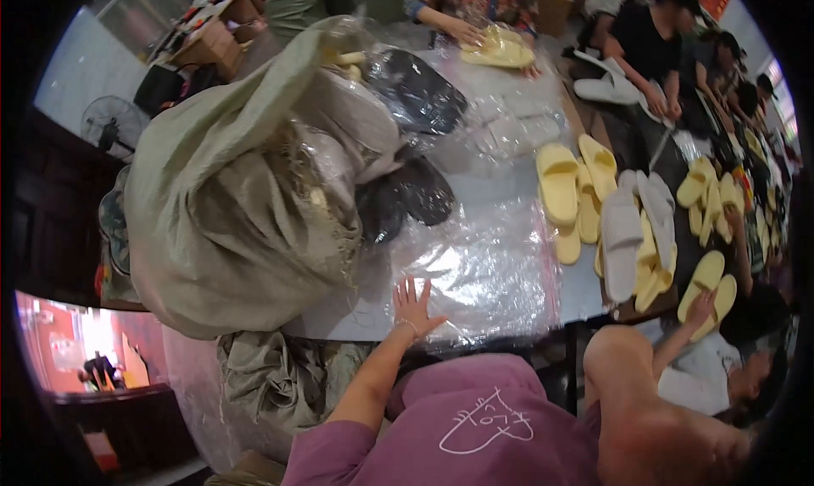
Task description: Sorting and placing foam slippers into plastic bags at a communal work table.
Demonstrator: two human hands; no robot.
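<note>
- My left hand lies flat with fingers spread, low in the middle of the frame, pressing on a stack of clear crinkled plastic bags and gripping nothing.
- My right hand reaches out at the lower right, fingers open and resting on a pale yellow foam slipper; it touches the slipper without closing around it.
- My two hands are well apart, with the corner of the grey tabletop between them.
- Just beside that slipper, up and left, a heap of yellow and white foam slippers lies in a loose row.
- Two more yellow slippers lie side by side right of centre.
- A big, bulging grey-green woven sack fills the left half of the frame, its open mouth toward the top.
- Black slippers wrapped in clear plastic lie against the sack, above the centre.
- At the top edge another person's hand rests on a yellow slipper pair.
- At the upper right a person in a black shirt handles white slippers.
</note>
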